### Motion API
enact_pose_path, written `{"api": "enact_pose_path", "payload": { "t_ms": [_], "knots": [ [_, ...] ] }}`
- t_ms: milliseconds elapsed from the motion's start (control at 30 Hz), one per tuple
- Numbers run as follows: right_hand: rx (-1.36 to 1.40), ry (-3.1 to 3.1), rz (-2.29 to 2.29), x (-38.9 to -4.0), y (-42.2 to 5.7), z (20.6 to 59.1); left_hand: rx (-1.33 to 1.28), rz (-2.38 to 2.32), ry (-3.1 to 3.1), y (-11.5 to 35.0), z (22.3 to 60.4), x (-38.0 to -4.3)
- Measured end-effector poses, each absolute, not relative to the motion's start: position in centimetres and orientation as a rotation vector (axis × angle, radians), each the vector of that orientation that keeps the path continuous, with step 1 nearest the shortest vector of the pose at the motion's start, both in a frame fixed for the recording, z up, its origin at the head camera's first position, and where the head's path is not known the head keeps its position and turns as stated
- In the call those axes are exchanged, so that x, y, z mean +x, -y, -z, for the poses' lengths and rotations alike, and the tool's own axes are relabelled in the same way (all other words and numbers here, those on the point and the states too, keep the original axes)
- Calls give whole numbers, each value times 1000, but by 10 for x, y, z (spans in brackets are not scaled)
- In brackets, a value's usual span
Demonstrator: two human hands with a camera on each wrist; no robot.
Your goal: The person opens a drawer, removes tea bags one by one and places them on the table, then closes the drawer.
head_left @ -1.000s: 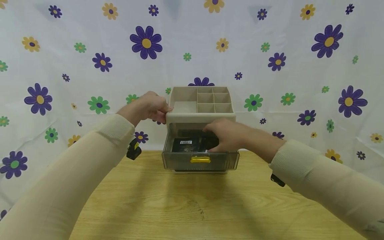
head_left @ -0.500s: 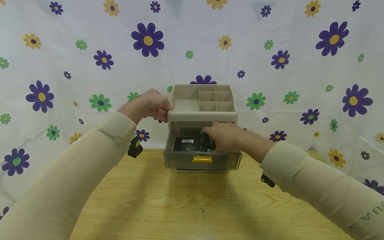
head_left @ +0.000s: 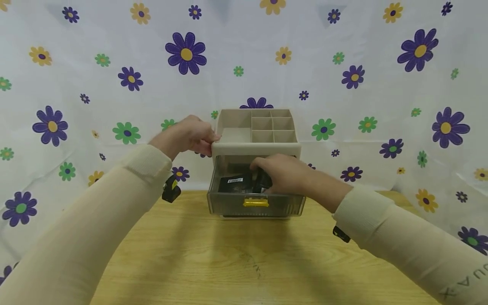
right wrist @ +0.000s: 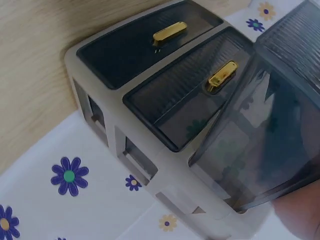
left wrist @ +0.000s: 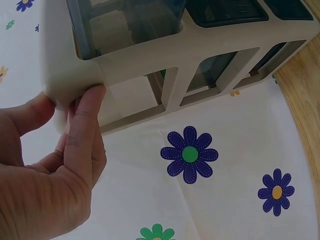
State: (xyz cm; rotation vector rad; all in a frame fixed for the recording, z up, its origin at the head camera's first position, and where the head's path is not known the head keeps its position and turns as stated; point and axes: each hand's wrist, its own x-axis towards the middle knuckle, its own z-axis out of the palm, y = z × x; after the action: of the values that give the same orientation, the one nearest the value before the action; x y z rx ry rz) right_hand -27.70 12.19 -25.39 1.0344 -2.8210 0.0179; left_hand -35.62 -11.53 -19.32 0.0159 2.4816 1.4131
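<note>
A beige desktop drawer organizer point(head_left: 255, 149) stands against the back cloth, its smoky see-through top drawer point(head_left: 228, 206) pulled out. My left hand point(head_left: 193, 134) grips the organizer's upper left front corner; in the left wrist view the thumb and fingers point(left wrist: 90, 107) lie on either side of that edge. Inside the drawer, my right hand point(head_left: 282, 173) curls its fingers and thumb round a dark black item point(head_left: 262, 181), which is partly covered by the hand. Beside it lies a flat black packet point(head_left: 235, 182) with a white barcode label, slightly tilted. The right wrist view shows little of this hand point(right wrist: 300, 212).
Several small compartments point(head_left: 263, 123) divide the organizer's top. Below the pulled-out drawer, two closed drawers point(right wrist: 195, 92) have gold handles. The organizer stands at the back of a wooden table point(head_left: 213, 262), before a white cloth point(head_left: 244, 25) with printed flowers.
My right hand has shifted slightly left inside the drawer and its fingers have closed in on the black item. The barcode packet has tilted a little. The left hand stays at the corner.
</note>
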Motion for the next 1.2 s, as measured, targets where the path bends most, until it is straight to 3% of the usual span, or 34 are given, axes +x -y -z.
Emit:
{"api": "enact_pose_path", "payload": {
  "t_ms": [267, 600, 1200],
  "knots": [
    [1293, 2783, -157, -273, -126, 239, 25, -1413, -2485, 118, 196, -357],
    [1355, 2990, -150, -264, -141, 217, 18, -1426, -2466, 118, 198, -358],
    [999, 2849, -462, -266, -183, 178, 7, -1429, -2471, 116, 197, -358]
  ]
}}
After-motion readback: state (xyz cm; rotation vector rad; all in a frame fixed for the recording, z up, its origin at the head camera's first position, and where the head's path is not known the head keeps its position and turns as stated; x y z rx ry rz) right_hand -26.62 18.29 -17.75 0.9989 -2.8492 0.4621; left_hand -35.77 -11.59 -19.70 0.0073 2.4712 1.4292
